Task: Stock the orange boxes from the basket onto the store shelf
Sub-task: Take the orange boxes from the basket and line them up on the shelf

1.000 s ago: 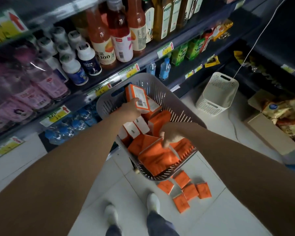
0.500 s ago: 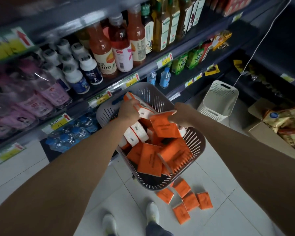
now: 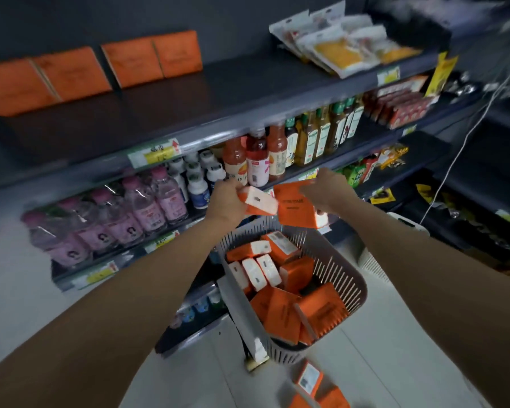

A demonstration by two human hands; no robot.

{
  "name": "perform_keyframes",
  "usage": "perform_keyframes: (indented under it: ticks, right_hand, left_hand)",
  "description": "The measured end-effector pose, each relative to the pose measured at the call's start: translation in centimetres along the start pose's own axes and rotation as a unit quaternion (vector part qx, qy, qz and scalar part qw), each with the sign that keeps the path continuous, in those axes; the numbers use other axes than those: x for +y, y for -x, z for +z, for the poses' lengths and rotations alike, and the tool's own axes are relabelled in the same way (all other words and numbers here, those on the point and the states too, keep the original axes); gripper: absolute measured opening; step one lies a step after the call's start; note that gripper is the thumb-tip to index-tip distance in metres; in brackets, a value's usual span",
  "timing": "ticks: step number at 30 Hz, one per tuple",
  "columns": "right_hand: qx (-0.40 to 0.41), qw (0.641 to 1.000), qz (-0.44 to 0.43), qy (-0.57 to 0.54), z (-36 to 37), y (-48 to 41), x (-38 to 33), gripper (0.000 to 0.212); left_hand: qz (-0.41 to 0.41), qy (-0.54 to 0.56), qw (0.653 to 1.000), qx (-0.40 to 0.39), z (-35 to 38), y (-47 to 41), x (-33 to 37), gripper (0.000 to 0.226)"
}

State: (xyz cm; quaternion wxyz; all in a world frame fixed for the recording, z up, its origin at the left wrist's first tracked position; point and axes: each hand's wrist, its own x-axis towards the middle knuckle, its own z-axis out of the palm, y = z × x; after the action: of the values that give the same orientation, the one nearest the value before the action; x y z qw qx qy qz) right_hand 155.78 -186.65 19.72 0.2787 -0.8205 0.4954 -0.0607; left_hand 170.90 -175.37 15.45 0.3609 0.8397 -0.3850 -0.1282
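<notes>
My left hand [image 3: 228,198] grips an orange box with a white end [image 3: 258,200], held above the basket. My right hand [image 3: 326,189] grips a second orange box [image 3: 299,206] right beside it. Both boxes hang in front of the drinks shelf. The grey slatted basket [image 3: 348,278] stands on the floor below my hands and holds several orange boxes [image 3: 295,290]. Several orange boxes [image 3: 100,69] stand in a row at the back of the dark upper shelf [image 3: 174,113].
Bottles of pink water [image 3: 136,210] and juice [image 3: 259,163] fill the shelf under the upper one. Snack bags [image 3: 339,45] lie at the upper shelf's right end. More orange boxes [image 3: 309,384] lie on the floor tiles by the basket. A white basket [image 3: 407,228] stands behind my right arm.
Both hands have lifted their orange boxes up out of the basket. The view has tilted upward, so the upper shelf with its row of orange boxes now shows.
</notes>
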Motion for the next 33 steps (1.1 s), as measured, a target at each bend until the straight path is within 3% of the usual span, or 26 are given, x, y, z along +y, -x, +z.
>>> perform_keyframes:
  ticks: [2, 5, 8, 11, 14, 18, 25, 33]
  right_hand:
    - [0.025, 1.000, -0.007, -0.013, -0.8, 0.9, -1.5, 0.047]
    - [0.054, 0.997, -0.015, -0.044, -1.8, 2.5, -4.1, 0.042]
    - [0.086, 0.993, -0.043, -0.071, -2.6, 3.7, -7.2, 0.045]
    - [0.121, 0.987, -0.076, -0.074, -3.1, 4.9, -10.8, 0.042]
    - [0.153, 0.981, -0.094, -0.069, -3.2, 6.0, -14.6, 0.042]
    - [0.185, 0.971, -0.116, -0.098, -2.2, 6.9, -19.3, 0.032]
    - [0.178, 0.959, -0.174, -0.134, 1.9, 7.5, -28.1, 0.035]
    - [0.140, 0.960, -0.202, -0.135, 6.3, 5.9, -34.0, 0.039]
  left_hand:
    - [0.005, 0.003, 1.000, 0.003, -2.5, 0.6, 0.6, 0.030]
    - [-0.012, 0.071, 0.997, 0.022, -6.1, 1.2, 1.3, 0.010]
    - [-0.031, 0.123, 0.990, 0.063, -10.1, 1.4, 1.9, 0.028]
    - [-0.009, 0.151, 0.984, 0.094, -14.2, 1.7, 1.9, 0.018]
    - [0.008, 0.180, 0.978, 0.108, -18.2, 1.8, 0.9, 0.044]
    - [-0.004, 0.237, 0.962, 0.132, -23.0, 1.7, -1.3, 0.027]
    - [-0.036, 0.354, 0.924, 0.138, -30.2, 1.4, -6.5, 0.032]
    - [-0.094, 0.396, 0.899, 0.163, -34.0, -0.1, -14.1, 0.040]
